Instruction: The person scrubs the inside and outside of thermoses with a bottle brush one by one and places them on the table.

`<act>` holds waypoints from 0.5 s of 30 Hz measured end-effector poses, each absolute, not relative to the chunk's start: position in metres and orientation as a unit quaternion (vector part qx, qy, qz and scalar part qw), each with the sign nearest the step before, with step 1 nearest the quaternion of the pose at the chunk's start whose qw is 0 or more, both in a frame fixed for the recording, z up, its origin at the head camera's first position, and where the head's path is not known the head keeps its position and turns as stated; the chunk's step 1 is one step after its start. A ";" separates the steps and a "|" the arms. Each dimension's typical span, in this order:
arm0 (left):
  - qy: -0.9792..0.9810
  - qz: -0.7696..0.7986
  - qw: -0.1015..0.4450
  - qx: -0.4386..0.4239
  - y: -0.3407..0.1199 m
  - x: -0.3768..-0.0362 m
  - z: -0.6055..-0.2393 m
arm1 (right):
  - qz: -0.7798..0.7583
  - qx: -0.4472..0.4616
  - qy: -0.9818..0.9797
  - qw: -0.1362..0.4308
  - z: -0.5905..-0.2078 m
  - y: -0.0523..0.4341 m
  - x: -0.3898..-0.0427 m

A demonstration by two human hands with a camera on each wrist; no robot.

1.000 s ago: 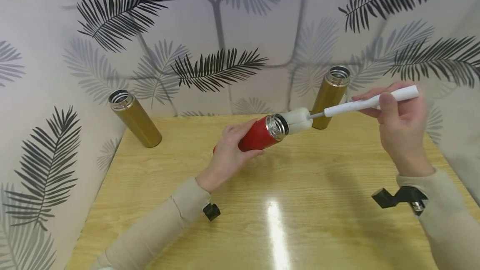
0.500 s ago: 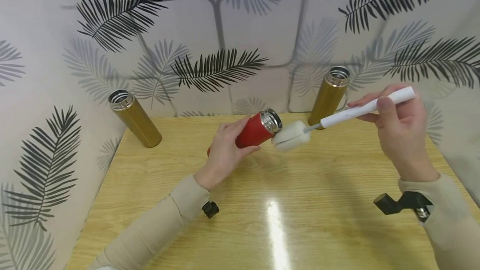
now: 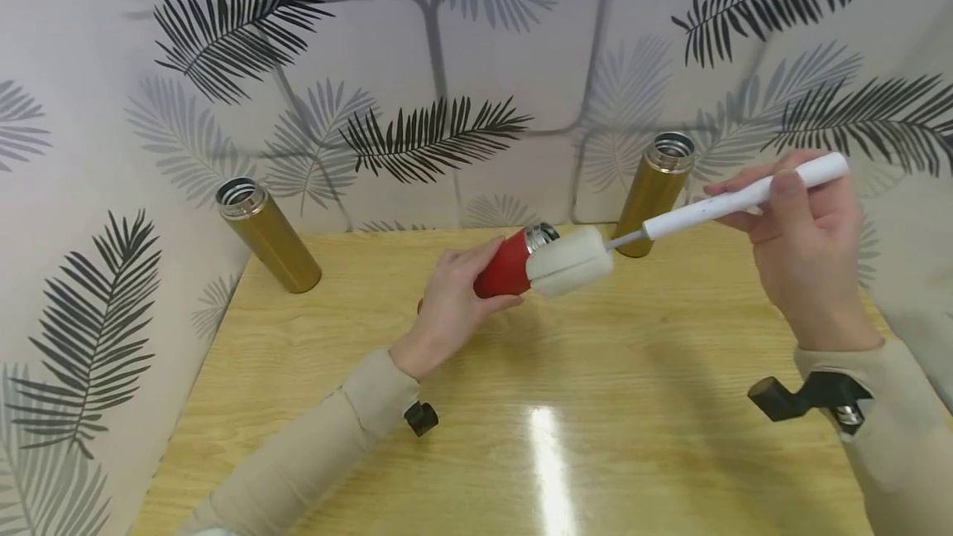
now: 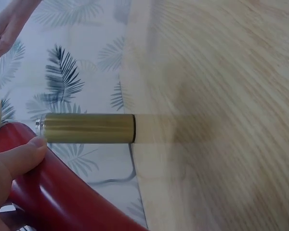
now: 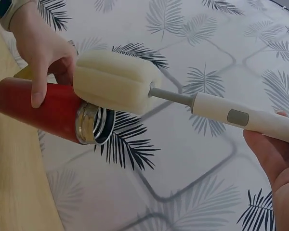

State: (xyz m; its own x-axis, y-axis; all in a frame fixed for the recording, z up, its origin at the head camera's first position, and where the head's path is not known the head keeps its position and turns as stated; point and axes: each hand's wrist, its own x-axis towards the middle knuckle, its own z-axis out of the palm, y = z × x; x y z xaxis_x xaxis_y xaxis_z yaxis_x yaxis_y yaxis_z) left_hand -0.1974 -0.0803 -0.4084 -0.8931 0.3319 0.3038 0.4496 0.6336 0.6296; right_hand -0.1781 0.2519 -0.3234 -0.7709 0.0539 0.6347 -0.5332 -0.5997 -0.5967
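Observation:
My left hand (image 3: 449, 304) grips a red thermos (image 3: 506, 267) round its body, tilted with its steel mouth up to the right. In the right wrist view the thermos (image 5: 43, 108) shows its open, threaded mouth. My right hand (image 3: 807, 246) holds a sponge bottle brush (image 3: 569, 261) by its white handle, fingers and thumb round it. The brush's cream sponge head (image 5: 113, 79) lies against the outside of the thermos near its neck, outside the mouth; whether it touches is hard to tell.
A gold thermos (image 3: 270, 234) stands lidless at the table's back left. Another gold thermos (image 3: 655, 193) stands lidless at the back right, behind the brush. The wooden table (image 3: 476, 453) ends at a leaf-patterned wall (image 3: 506, 48).
The sponge head was at the thermos mouth, then dropped below the rim; now it overlaps the side of the neck. The thermos shifted slightly left, then back a little to the right.

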 end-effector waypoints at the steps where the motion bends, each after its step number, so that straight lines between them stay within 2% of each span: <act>1: -0.900 -0.370 0.074 -0.219 -0.080 -0.197 -0.409 | 0.850 0.290 -0.404 0.171 -0.322 0.251 -0.179; 5: -0.898 -0.379 0.056 -0.215 -0.077 -0.196 -0.410 | 0.846 0.288 -0.409 0.184 -0.319 0.243 -0.182; 15: -0.888 -0.384 0.055 -0.245 -0.073 -0.194 -0.413 | 0.833 0.274 -0.412 0.246 -0.321 0.232 -0.191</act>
